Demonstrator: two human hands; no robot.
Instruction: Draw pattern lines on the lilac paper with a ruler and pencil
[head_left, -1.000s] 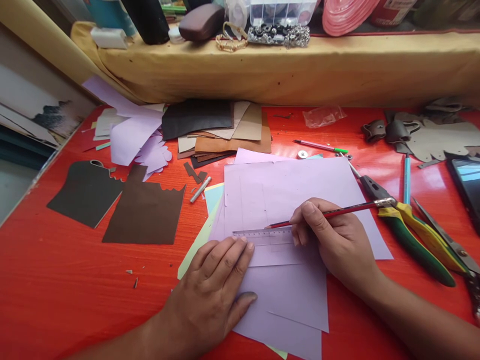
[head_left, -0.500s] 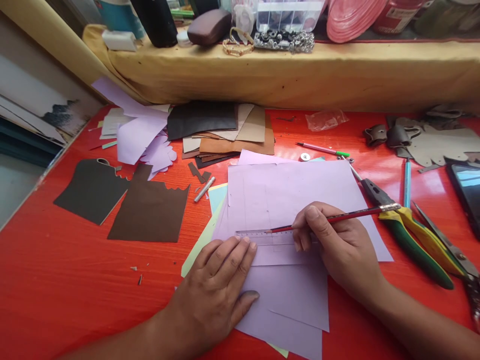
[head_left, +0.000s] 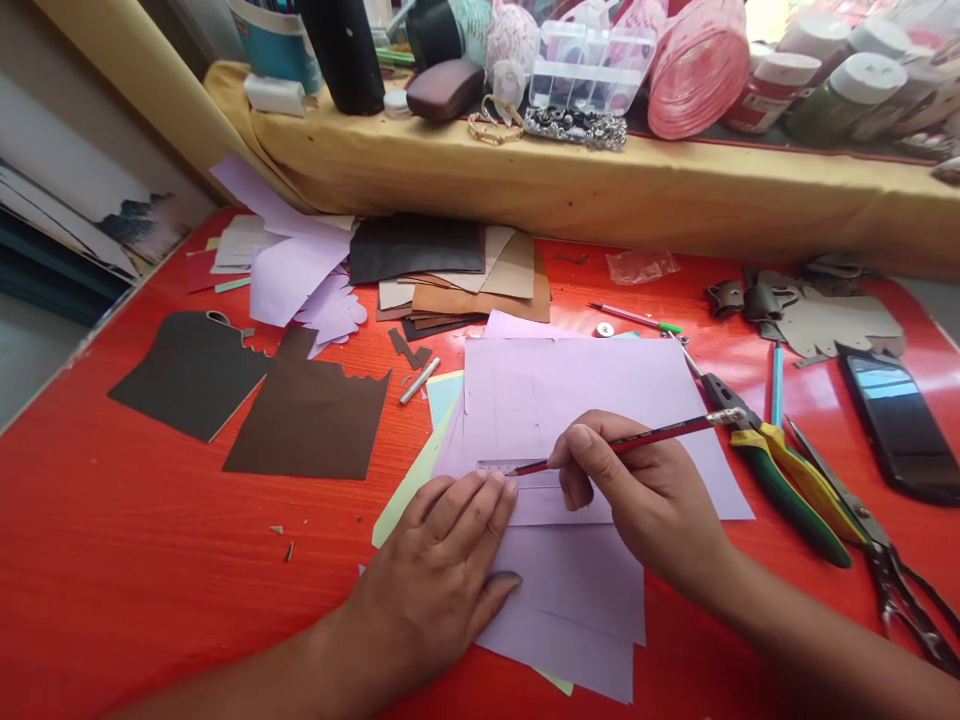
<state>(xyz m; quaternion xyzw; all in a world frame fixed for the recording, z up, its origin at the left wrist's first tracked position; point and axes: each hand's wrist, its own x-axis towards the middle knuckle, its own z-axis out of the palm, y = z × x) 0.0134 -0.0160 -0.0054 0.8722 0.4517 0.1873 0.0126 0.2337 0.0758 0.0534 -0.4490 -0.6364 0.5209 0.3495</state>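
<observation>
My left hand (head_left: 450,555) lies flat, its fingertips pressing a clear ruler (head_left: 491,465) onto a lilac paper sheet (head_left: 592,385). Between the thumb and fingers of my right hand (head_left: 637,480) is a dark red pencil (head_left: 652,436), its tip down at the ruler's edge beside my left fingertips. Faint pencil lines show on the upper part of the sheet. More lilac sheets (head_left: 577,580) and a pale green one (head_left: 412,490) stick out from underneath. Part of the ruler is hidden by my hands.
Pliers (head_left: 787,480), scissors (head_left: 870,530) and a phone (head_left: 907,425) lie at the right. Brown leather (head_left: 311,420), dark leather (head_left: 191,370) and a leather stack (head_left: 420,250) are left and behind. Jars and boxes crowd the cloth-covered ledge (head_left: 450,180).
The pencil tip has moved left along the ruler toward my left fingertips, with my right hand following. My left hand stays in place on the ruler. The view has shifted slightly.
</observation>
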